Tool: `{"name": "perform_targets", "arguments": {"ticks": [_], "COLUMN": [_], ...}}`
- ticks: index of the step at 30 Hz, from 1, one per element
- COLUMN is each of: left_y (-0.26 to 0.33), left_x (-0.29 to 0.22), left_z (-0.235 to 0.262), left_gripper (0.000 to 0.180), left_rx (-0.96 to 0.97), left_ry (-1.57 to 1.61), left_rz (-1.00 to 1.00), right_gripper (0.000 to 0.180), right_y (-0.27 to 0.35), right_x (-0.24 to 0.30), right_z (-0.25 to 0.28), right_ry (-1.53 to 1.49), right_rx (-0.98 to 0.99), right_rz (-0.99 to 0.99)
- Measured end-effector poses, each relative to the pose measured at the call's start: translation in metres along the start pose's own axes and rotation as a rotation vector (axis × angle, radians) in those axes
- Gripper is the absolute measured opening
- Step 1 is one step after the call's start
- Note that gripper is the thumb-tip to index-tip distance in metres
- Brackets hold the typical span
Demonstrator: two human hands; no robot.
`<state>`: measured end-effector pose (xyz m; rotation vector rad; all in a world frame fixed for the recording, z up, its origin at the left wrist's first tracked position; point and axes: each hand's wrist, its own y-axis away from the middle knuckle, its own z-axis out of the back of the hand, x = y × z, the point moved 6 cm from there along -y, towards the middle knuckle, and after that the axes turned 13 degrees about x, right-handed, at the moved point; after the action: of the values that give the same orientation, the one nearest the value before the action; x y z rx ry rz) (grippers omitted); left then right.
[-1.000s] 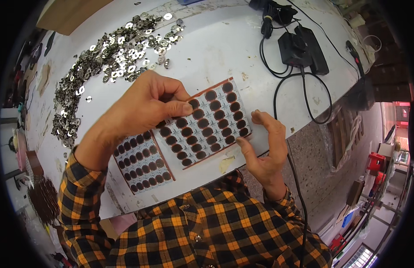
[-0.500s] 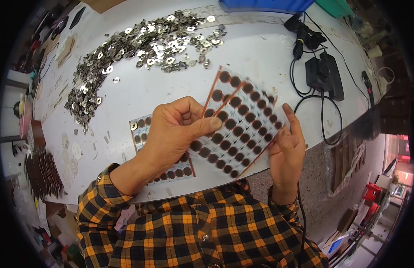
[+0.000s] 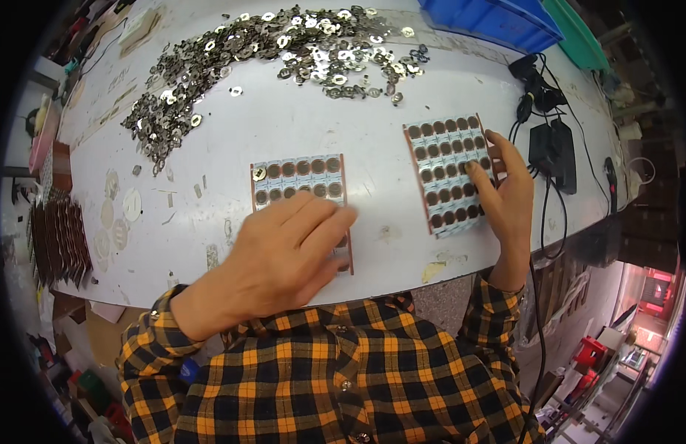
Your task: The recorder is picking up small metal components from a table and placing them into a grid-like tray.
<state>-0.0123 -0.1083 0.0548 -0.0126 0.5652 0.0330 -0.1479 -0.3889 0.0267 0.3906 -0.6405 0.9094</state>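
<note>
In my right hand [image 3: 508, 196] is a pale panel [image 3: 447, 175] with rows of dark round discs and brown side strips, like a circuit board panel. My thumb lies on its face and my fingers are at its right edge. Whether more panels lie under it cannot be seen. A similar panel [image 3: 303, 180] lies on the table at the left, with one shiny metal piece [image 3: 259, 174] on its top left disc. My left hand [image 3: 291, 248] is over this panel's lower part and hides much of it. Its fingers are bent, with the thumb and forefinger apart and nothing visible between them.
A broad heap of small metal pieces [image 3: 232, 48] spreads across the far left of the white table [image 3: 380, 259]. Blue [image 3: 498, 22] and green [image 3: 576, 33] bins stand at the far right. Black adapters [image 3: 551, 154] with cables lie at the right. Brown strips [image 3: 60, 240] are stacked at the left edge.
The fanned panels have been brought together in my right hand, away from my left. My left hand has let go and moved down over the panel on the table. The view has shifted.
</note>
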Motion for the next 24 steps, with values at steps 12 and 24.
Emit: {"name": "perform_targets", "arguments": {"ticks": [12,24], "left_y": [0.034,0.046], "left_x": [0.015,0.016], "left_z": [-0.031,-0.031], "left_gripper": [0.080,0.085], "left_rx": [0.045,0.071], "left_ry": [-0.229,-0.229], "left_rz": [0.084,0.072], "right_gripper": [0.019,0.023], "right_y": [-0.069,-0.054], "right_x": [0.078,0.111], "right_z": [-0.069,-0.093], "right_ry": [0.282,0.202], "right_rx": [-0.109,0.200], "right_rz": [0.356,0.245]}}
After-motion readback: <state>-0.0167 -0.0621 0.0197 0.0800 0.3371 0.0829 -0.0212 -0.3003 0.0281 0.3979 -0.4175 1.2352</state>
